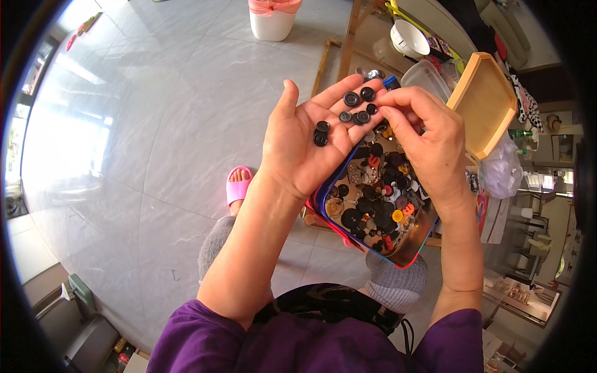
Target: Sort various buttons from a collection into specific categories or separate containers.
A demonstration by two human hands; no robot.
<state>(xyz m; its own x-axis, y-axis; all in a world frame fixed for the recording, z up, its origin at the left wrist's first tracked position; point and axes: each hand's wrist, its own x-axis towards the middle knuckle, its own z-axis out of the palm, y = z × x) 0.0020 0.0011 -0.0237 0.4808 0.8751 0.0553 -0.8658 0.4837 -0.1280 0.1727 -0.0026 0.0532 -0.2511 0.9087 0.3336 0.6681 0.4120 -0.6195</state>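
Observation:
Palm up, my left hand (303, 144) carries several black buttons (363, 117), most of them along its fingers. Two more black buttons (321, 134) rest on the palm near the thumb side. My right hand (431, 126) has its thumb and index fingertips close together beside a small black button (371, 108) at the left fingers; whether it pinches anything cannot be told. Below both hands is a metal tin (410, 247) with a blue and red rim. It contains mixed buttons (385, 205), mostly black, some red, orange and yellow. The hands hide part of the tin.
A wooden tray (485, 107) stands tilted right of the right hand. Behind lie a clear plastic container (424, 77) and a white bowl (409, 39) on a glass-topped table (368, 28). A plastic bag (501, 168) is at the right. A lined white bin (273, 23) stands on the floor.

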